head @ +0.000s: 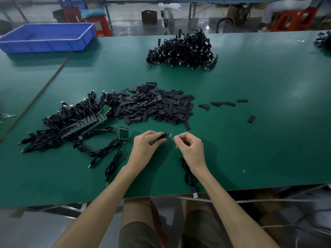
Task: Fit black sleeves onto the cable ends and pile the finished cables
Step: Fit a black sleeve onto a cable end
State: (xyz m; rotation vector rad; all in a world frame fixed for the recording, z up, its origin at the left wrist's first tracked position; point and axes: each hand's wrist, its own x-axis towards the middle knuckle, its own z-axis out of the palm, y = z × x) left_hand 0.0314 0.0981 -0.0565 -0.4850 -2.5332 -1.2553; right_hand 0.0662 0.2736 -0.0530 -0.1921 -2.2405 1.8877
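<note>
My left hand (146, 144) pinches a black sleeve (162, 136), its open end facing right. My right hand (189, 146) pinches the small board end (170, 135) of a black cable (187, 173), just clear of the sleeve's mouth. That cable trails back under my right wrist, and its USB plug (195, 194) hangs over the table's front edge. A heap of loose black sleeves (154, 104) lies beyond my hands. Cables with bare green boards (71, 122) are heaped at the left. A pile of sleeved cables (182, 51) sits far back.
The green table (259, 140) stretches wide to the right, with a few stray sleeves (223, 103) on it. A blue plastic bin (48, 37) stands at the back left. Loose cables with green boards (114, 147) lie just left of my left hand. More cables (324, 41) show at the far right edge.
</note>
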